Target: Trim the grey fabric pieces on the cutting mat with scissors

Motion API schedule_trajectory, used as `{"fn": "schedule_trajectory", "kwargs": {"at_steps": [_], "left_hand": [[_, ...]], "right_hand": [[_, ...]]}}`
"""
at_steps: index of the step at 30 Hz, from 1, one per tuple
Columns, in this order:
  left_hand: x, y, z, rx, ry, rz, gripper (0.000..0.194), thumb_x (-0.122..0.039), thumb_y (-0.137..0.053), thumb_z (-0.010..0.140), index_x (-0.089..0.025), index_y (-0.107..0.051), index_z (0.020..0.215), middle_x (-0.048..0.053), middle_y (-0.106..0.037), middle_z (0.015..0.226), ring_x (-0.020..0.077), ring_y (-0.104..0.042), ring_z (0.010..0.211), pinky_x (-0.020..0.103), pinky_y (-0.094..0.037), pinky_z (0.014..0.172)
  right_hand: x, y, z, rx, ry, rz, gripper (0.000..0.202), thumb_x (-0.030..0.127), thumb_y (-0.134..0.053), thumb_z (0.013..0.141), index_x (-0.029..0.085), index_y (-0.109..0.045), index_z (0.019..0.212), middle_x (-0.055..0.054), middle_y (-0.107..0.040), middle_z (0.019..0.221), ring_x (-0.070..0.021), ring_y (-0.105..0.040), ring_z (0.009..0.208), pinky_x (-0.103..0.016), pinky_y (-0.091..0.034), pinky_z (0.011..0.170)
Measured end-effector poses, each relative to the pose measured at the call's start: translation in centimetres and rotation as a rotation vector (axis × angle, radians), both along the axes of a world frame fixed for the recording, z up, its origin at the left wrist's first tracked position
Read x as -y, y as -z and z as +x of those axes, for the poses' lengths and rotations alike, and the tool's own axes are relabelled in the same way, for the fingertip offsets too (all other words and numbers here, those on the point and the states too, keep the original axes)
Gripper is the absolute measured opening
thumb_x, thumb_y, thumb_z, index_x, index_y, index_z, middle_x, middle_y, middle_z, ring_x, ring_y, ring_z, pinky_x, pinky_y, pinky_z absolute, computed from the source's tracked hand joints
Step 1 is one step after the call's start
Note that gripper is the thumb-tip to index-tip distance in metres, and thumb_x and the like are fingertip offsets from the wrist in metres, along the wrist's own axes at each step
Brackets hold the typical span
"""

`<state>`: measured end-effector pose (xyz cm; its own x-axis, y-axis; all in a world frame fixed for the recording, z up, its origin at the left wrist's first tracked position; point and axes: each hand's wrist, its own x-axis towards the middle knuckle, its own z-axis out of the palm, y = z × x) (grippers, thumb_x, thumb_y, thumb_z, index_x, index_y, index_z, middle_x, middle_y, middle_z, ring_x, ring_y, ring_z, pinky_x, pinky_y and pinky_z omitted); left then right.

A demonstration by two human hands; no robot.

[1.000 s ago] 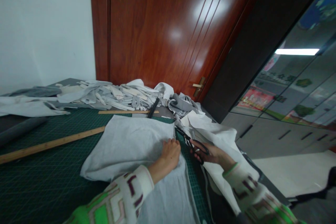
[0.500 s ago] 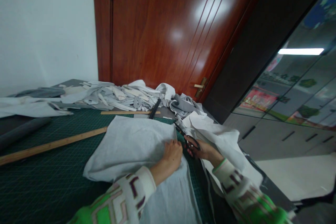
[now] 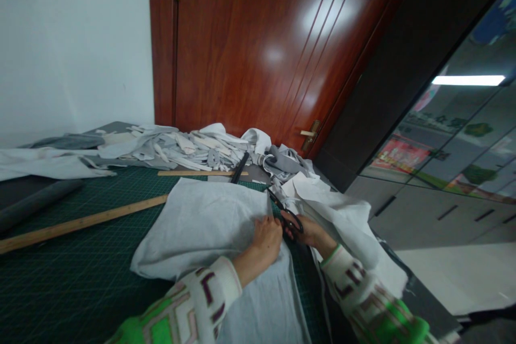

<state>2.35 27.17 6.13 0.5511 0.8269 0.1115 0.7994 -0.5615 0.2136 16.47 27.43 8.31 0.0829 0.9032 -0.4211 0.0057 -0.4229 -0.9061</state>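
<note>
A large piece of light grey fabric (image 3: 209, 215) lies folded on the green cutting mat (image 3: 92, 285). My left hand (image 3: 266, 239) is closed at its right edge, gripping the fabric there, with the fingertips partly hidden. Just to the right, my right hand (image 3: 308, 232) has its fingers through the handles of black-handled scissors (image 3: 291, 219). The blades point up and left, close along the fabric's upper right edge. Whether they touch the fabric is hard to make out.
A wooden ruler (image 3: 88, 223) lies on the mat at left, with a second wooden strip (image 3: 185, 173) and a black bar (image 3: 241, 167) behind the fabric. Fabric scraps (image 3: 193, 148) pile up along the back. White cloth (image 3: 342, 215) spreads at right. Beyond stands a wooden door (image 3: 250, 48).
The scissors' handles have come closer together, and my right hand has shifted slightly left toward the fabric edge. My left hand keeps its place on the fabric. The view has shifted slightly.
</note>
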Motion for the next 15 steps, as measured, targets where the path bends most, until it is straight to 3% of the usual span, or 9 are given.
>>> {"fn": "schedule_trajectory", "kwargs": {"at_steps": [15], "left_hand": [[0.34, -0.47, -0.02, 0.033, 0.007, -0.015, 0.034, -0.033, -0.063, 0.094, -0.015, -0.060, 0.122, 0.010, -0.062, 0.124, 0.0250, -0.063, 0.108, 0.047, -0.054, 0.091]], "right_hand": [[-0.03, -0.27, -0.13, 0.031, -0.015, 0.022, 0.040, 0.032, -0.063, 0.092, 0.015, -0.057, 0.056, 0.004, -0.052, 0.043, -0.0060, -0.045, 0.036, -0.015, -0.036, 0.036]]}}
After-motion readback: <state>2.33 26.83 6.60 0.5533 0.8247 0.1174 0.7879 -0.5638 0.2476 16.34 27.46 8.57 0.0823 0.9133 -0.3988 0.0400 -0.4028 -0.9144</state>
